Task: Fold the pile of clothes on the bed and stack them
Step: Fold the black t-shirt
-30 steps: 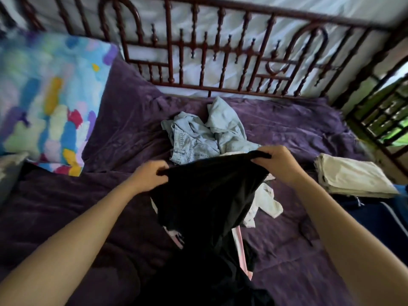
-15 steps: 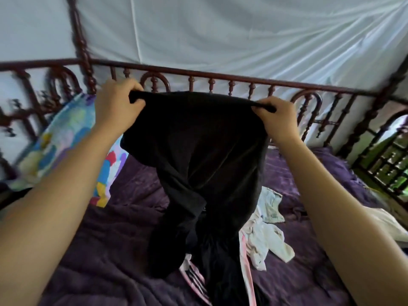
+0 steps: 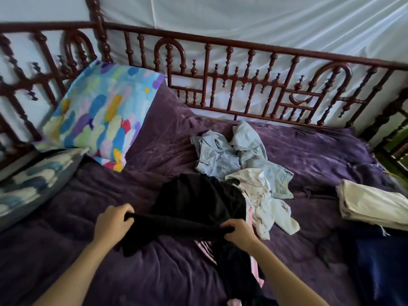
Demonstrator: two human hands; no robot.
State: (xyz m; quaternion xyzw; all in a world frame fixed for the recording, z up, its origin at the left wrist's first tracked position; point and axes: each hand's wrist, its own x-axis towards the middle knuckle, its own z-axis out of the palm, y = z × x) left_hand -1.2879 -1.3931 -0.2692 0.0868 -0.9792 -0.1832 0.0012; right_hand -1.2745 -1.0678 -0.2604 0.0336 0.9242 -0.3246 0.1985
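Head view: my left hand (image 3: 113, 224) and right hand (image 3: 239, 234) both clamped on near edge of black garment (image 3: 198, 202), stretched left-right between them. Rest flops away from me on bed (image 3: 154, 272). Beyond, unfolded denim (image 3: 223, 155). Folded cream stack (image 3: 373, 206) off right, nearer my right hand.

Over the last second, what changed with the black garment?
The left hand and right hand lifted the black garment high, then lowered it onto the bedspread. Both keep gripping its edge. Denim pile and folded cream stack unmoved.
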